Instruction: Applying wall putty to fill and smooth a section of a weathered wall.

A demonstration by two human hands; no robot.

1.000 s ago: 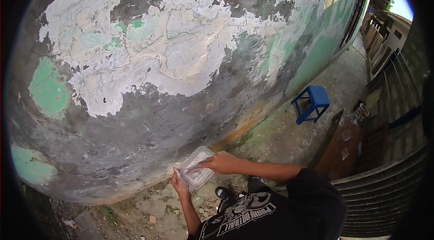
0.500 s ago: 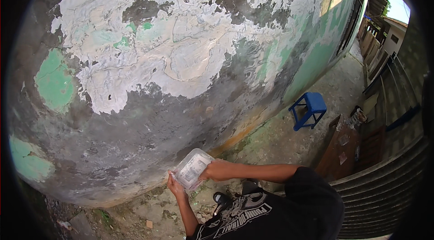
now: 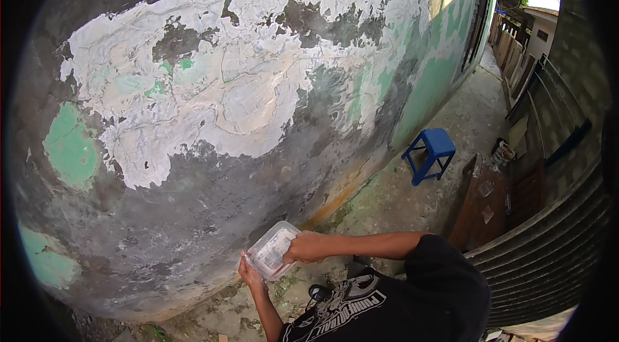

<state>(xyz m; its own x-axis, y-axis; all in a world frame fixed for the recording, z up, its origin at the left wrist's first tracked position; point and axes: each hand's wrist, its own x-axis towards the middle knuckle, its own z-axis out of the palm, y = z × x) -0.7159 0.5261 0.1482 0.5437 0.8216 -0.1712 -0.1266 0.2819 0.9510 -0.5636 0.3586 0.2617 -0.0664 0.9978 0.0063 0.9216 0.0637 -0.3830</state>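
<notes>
In the head view, a clear plastic container point(image 3: 273, 251) is held up in front of a weathered wall point(image 3: 213, 103), low in the picture and just left of centre. The left hand point(image 3: 250, 273) supports it from below at its lower left corner, fingers curled round the edge, so its grip is pinching the container. The right hand point(image 3: 303, 247) is closed on the container's right side, the thumb and fingers pressed against its rim; its grip also clasps the container. The box is tilted, its open or lidded face turned toward the wall; whether it carries a lid cannot be told, and something pale shows inside.

The wall fills most of the picture: grey plaster with large patches of flaking white coat and spots of green paint. Along its foot runs a concrete floor point(image 3: 412, 206) with some moss. On that floor, well apart to the right, stands a blue plastic stool point(image 3: 431, 154). Further right lies a brown wooden board point(image 3: 483, 203), beside a dark corrugated fence point(image 3: 554, 239). The person wears a black printed shirt point(image 3: 400, 303).
</notes>
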